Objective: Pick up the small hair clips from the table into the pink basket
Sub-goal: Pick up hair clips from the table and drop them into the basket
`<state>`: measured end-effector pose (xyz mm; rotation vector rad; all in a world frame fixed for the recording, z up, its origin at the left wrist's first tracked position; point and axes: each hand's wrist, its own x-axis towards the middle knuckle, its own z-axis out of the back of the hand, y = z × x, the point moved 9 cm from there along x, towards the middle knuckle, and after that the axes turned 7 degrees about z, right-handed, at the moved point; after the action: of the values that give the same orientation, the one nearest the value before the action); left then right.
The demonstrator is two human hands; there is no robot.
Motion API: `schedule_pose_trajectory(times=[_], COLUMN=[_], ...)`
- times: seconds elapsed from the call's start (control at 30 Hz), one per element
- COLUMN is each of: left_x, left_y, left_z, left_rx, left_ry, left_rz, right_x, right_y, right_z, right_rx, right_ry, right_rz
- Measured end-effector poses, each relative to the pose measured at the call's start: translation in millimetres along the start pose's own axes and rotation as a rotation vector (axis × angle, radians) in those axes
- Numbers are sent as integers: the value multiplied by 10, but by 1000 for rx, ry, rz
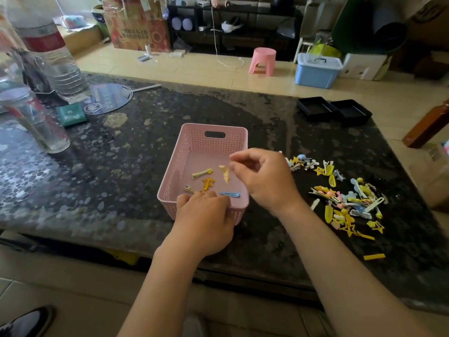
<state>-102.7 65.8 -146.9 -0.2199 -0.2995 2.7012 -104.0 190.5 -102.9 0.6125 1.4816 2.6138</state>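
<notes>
Closest in, the left hand point(204, 215) lies on the 6 o'clock rim of the pink perforated plastic basket point(213, 128), fingers curled over that wall and holding it. At the basket's 3 o'clock side the right hand point(264, 176) hovers above the rim, fingers loosely bent and narrowly parted. A blurred pale yellow hair clip point(224, 173) hangs at its thumb and forefinger tips; whether they pinch it, I cannot tell. On the basket floor lie a yellow bar clip point(202, 173), a yellow star clip point(208, 183) and a blue snap clip point(230, 194). At 3 to 4 o'clock of the basket, on the dark speckled stone table point(121, 166), spreads a heap of small yellow, blue and white plastic hair clips point(349, 198). Two black square trays point(334, 110) sit at 1 o'clock.
</notes>
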Motion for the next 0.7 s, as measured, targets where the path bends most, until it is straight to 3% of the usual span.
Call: schedule_pose_trajectory(times=[0.13,0.23,0.37,0.47,0.6,0.7], left_x=[-25,-2,28,26,5,-9], left_y=[-32,-62,-183,-265,-290,-286], left_z=[-16,-29,-94,-129,-115,-102], left_rx=[-19,-21,-42,-25,4,15], left_ry=[6,18,41,58,61,48], left_rz=[-14,-13,-22,-16,-5,-1], right_x=[35,26,-217,-472,-614,-540], right_y=[-143,-442,-967,-1201,-1262,-1222], right_z=[286,716,820,625,393,382], right_rx=[-120,-221,-537,-657,-694,-785], right_ry=[-66,-91,262,535,741,734], right_rz=[-17,-139,-334,-363,-354,-293])
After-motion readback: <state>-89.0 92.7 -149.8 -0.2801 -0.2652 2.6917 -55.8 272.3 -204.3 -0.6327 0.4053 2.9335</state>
